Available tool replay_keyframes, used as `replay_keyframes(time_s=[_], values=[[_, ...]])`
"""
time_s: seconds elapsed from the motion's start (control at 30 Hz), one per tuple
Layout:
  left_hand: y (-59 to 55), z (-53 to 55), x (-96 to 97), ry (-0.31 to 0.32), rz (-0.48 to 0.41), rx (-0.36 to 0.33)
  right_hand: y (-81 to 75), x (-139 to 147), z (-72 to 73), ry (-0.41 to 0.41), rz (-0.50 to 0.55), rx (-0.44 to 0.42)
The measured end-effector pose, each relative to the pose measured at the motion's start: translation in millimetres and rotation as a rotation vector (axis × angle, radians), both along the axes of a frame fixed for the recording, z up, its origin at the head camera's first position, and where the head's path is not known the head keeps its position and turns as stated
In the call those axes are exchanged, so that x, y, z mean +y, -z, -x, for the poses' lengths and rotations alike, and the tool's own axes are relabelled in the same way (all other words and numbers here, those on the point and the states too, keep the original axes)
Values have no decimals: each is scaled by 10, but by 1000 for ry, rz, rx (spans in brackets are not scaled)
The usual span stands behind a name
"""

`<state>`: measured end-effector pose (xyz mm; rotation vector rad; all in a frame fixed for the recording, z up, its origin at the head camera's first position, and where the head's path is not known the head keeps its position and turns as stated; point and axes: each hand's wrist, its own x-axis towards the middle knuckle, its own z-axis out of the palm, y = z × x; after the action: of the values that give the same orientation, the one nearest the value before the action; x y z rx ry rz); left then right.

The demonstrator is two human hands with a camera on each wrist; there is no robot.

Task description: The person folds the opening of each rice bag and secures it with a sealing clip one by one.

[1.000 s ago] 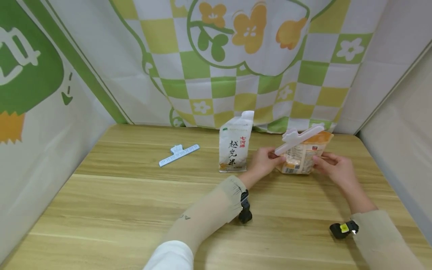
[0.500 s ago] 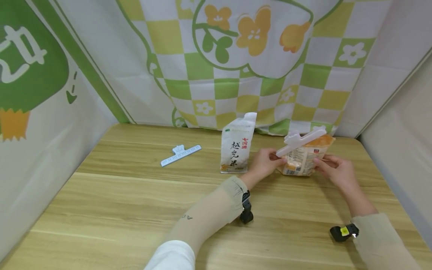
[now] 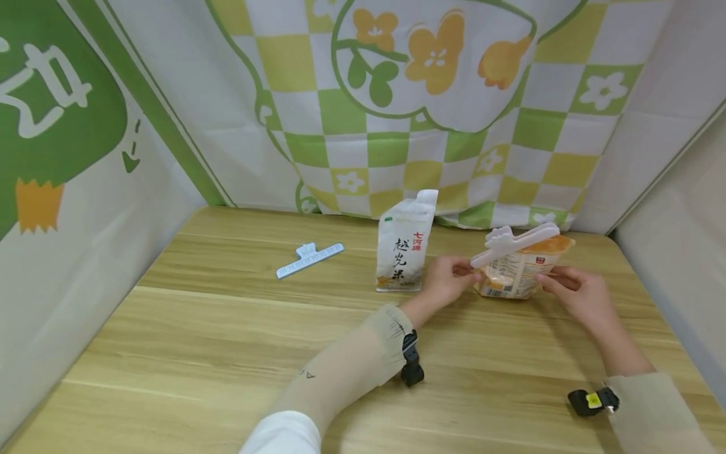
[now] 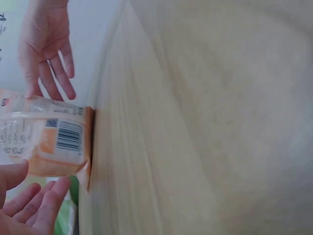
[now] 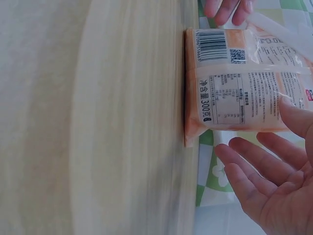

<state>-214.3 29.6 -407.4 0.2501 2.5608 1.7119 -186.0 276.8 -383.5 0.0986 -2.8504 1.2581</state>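
An orange-and-white food bag (image 3: 518,274) stands upright on the table, a pale pink bag clip (image 3: 516,244) slanting across its top. At the bag's left side is my left hand (image 3: 447,280), thumb over its printed face. My right hand (image 3: 581,296) is at the opposite side, thumb touching the front. In the right wrist view, the right hand's relaxed fingers (image 5: 269,156) lie spread below the bag's edge. The left wrist view shows the left fingers (image 4: 44,203) similarly loose, close beside the bag. A barcode and dense print cover the face in both wrist views.
A white rice bag (image 3: 403,252) with black and red characters stands left of the orange bag. Farther left, a light blue bag clip (image 3: 310,260) lies on the wooden table (image 3: 215,353). A checkered cloth (image 3: 397,151) hangs behind the table.
The head view has shifted slightly, so everything sits a little farther right. My left hand has eased slightly left relative to the orange bag. The bag and its clip keep their pose.
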Motion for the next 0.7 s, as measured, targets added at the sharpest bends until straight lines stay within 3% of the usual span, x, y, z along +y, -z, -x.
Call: replay_keyframes(time_s=[0.33, 0.6, 0.7], values=[[-6, -197, -183, 53, -18, -16, 64, 93, -146, -16, -70, 7], [-167, -392, -372, 152, 11, -2, 52, 24, -291, -2, -110, 23], [-215, -456, -457, 161, -5, -13, 29, -48, -346, 1, -110, 14]])
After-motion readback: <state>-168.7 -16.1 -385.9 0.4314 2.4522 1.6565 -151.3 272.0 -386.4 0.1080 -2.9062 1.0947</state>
